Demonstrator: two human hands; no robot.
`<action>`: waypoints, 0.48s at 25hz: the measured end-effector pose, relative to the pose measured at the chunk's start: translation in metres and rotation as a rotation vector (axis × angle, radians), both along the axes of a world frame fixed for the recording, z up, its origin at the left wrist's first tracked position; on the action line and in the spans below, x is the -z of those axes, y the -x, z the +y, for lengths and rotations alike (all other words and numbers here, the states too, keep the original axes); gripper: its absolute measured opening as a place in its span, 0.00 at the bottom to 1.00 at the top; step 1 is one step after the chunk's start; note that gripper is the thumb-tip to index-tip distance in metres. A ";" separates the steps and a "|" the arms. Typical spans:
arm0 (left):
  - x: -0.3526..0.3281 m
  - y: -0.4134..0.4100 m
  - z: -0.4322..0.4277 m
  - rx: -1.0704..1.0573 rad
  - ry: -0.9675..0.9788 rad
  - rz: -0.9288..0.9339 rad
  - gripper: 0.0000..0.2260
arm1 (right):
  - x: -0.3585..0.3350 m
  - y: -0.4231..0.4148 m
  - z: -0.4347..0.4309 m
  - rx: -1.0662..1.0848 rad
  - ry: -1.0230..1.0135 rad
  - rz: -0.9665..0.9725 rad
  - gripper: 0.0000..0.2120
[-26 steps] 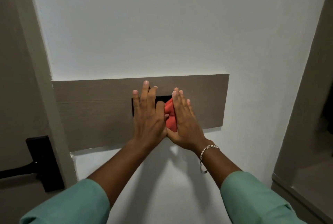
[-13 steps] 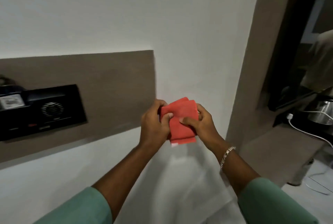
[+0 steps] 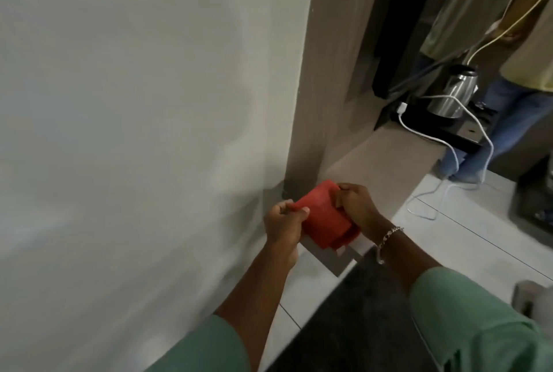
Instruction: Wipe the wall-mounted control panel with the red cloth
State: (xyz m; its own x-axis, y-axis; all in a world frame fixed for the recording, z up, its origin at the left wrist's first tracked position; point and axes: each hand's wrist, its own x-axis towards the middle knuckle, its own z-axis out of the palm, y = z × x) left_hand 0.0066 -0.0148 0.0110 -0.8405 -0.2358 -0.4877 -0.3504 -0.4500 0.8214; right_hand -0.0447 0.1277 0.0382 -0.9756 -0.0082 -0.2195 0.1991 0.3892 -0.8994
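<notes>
Both hands gripped cloth (image 3: 324, 219): left hand (image 3: 282, 223) pinched near edge, right hand (image 3: 356, 207) far edge, beside wall (image 3: 134, 132). Panel out of view. Best refolded flat w/ clean face out.

Plain white wall (image 3: 134, 102), grey-brown wooden door frame (image 3: 326, 72), steel electric kettle (image 3: 453, 93) on dark tray, white cable (image 3: 443, 144) trailing onto pale tiled floor (image 3: 466, 240), bystander's blue jeans (image 3: 505, 126).
</notes>
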 end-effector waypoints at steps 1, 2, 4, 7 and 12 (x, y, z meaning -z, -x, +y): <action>0.011 0.007 0.012 0.007 -0.051 -0.009 0.18 | 0.009 0.010 0.010 0.009 -0.052 -0.009 0.13; 0.020 0.013 0.020 0.017 -0.100 -0.012 0.21 | 0.015 0.019 0.016 0.025 -0.095 -0.015 0.14; 0.032 0.020 0.028 0.044 -0.170 -0.007 0.24 | 0.028 0.036 0.027 0.047 -0.137 0.000 0.13; 0.045 0.021 0.021 0.091 -0.179 0.013 0.25 | 0.057 0.057 0.037 0.064 -0.169 0.030 0.09; 0.035 0.015 -0.011 0.153 0.191 0.060 0.23 | 0.077 0.058 0.034 0.082 -0.358 0.099 0.20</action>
State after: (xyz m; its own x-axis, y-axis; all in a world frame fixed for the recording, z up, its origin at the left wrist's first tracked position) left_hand -0.0086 -0.0256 -0.0239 -0.8998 -0.1863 -0.3945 -0.3503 -0.2303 0.9079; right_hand -0.1031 0.1619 -0.0390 -0.9865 0.1304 -0.0990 0.1612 0.6688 -0.7258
